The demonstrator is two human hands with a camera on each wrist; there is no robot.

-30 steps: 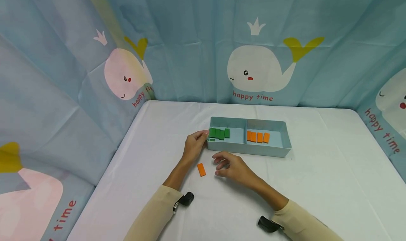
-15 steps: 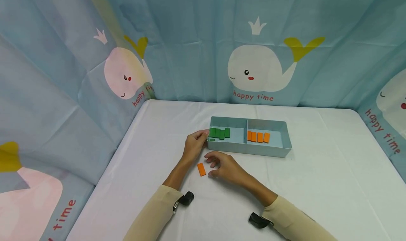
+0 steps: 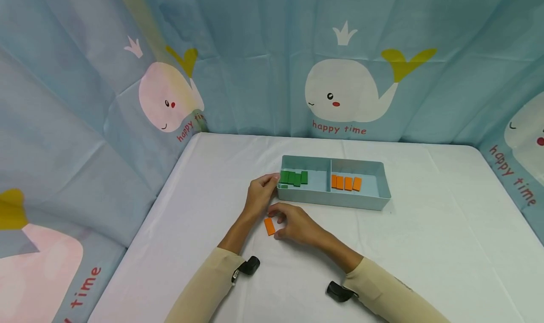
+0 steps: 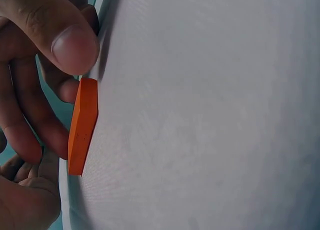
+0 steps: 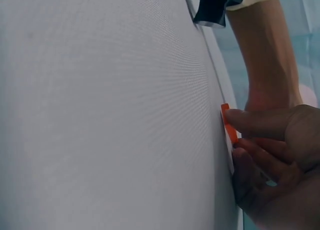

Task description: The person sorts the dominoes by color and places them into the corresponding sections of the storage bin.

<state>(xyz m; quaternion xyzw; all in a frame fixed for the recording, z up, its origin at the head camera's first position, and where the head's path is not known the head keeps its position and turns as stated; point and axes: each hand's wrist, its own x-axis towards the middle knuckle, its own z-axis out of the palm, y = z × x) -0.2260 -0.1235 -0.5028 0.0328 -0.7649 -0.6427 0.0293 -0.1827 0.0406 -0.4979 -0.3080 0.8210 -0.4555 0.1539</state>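
A two-compartment blue-grey box (image 3: pixel 333 199) lies across the table. My left hand (image 3: pixel 258 196) holds its left end, with the fingertips at the rim; the far side of the grip is hidden. In front of the box, an orange tile (image 3: pixel 269 226) lies flat on the cloth. My right hand (image 3: pixel 299 225) spreads its thumb and fingers around the tile's right side. In the left wrist view, the right thumb (image 4: pixel 75 47) sits close to one end of the tile, with other fingers behind it. Whether they touch it is unclear.
Several green tiles (image 3: pixel 293 178) lie at the left of the box's left compartment. Several orange tiles (image 3: pixel 348 183) lie in the right one, beyond the divider (image 3: pixel 330 175). A white cloth (image 3: pixel 425 247) covers the table, and a whale-print curtain (image 3: pixel 263 77) hangs behind it.
My right hand has moved left, from beside the orange tile to right around it. The left hand has stayed at the box's left end, and the tiles have not moved.
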